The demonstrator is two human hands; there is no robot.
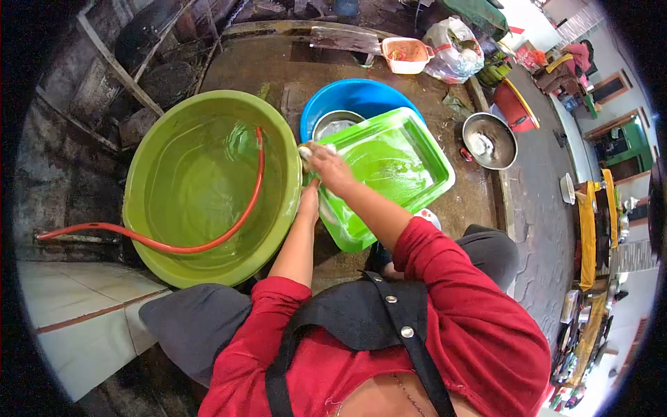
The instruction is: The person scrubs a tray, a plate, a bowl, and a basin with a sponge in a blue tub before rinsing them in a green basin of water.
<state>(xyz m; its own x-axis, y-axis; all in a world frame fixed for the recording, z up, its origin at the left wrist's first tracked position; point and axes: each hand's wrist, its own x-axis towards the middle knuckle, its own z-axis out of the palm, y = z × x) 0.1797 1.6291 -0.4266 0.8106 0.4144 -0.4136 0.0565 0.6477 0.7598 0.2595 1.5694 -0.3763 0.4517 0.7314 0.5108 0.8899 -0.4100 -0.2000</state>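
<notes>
A bright green plastic tray (382,163), streaked with soap suds, leans tilted over a blue basin (358,90). My left hand (310,199) grips the tray's left edge, its fingers partly hidden behind the rim. Pressed on the tray's upper left corner is my right hand (328,168), fingers closed, with white foam around the fingertips; what it holds there is too covered to name. Just left of both hands stands a large olive-green tub (292,149) of water, and a red-orange hose (201,249) runs over its rim into it. A metal bowl (338,119) sits inside the blue basin.
On the right is a metal pan (490,141) with suds, beside a red bucket (513,104). Further back are an orange-and-white container (406,55) and a filled plastic bag (455,50). A tiled ledge (83,299) lies at left. Another person (573,62) is far off at right.
</notes>
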